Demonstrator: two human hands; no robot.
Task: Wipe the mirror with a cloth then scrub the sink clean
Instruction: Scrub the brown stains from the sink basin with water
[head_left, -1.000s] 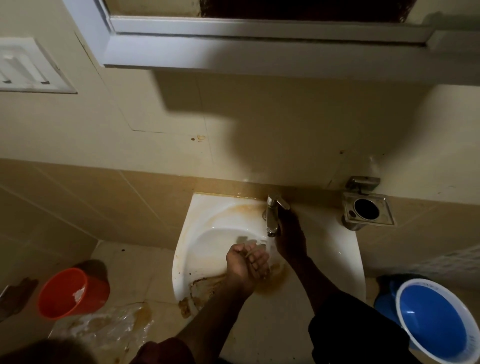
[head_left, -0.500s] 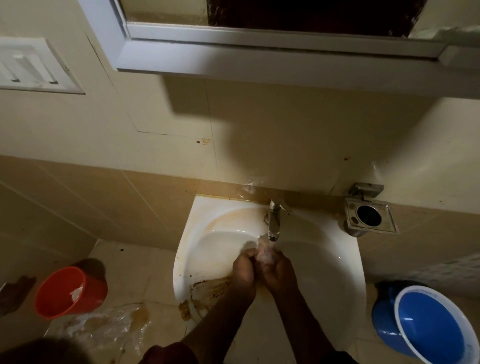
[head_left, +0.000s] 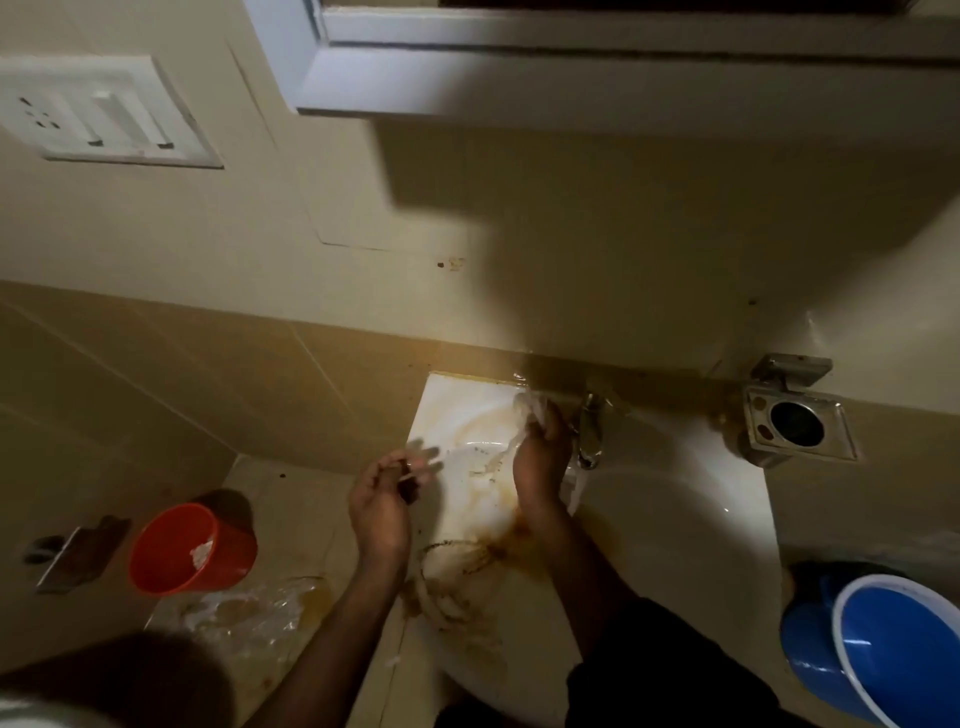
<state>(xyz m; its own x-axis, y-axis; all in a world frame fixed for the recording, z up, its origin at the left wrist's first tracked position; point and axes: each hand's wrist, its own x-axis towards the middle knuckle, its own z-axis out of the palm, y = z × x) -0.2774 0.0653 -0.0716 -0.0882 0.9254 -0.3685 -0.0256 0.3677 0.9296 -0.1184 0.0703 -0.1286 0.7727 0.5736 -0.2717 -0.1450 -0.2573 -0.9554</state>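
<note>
The white sink (head_left: 675, 519) carries brown stains along its left rim and front edge. My right hand (head_left: 540, 457) is shut on a wet whitish cloth (head_left: 530, 408) and presses it against the sink's back left rim, just left of the metal tap (head_left: 589, 436). My left hand (head_left: 376, 504) hovers over the sink's left edge, apart from the cloth, with its fingers loosely spread and blurred. Only the lower white frame of the mirror (head_left: 571, 78) shows at the top; the glass is almost out of view.
A metal soap holder (head_left: 795, 428) is fixed to the wall right of the sink. On the floor stand a red bucket (head_left: 192, 551) at left and a blue bucket (head_left: 893, 654) at right. A crumpled plastic sheet (head_left: 244, 613) lies below the red bucket. A switch plate (head_left: 104, 114) sits upper left.
My hands were together under the tap with the cloth. Now they have parted: the right hand carried the cloth up to the sink's back left rim, the left hand moved off to the left.
</note>
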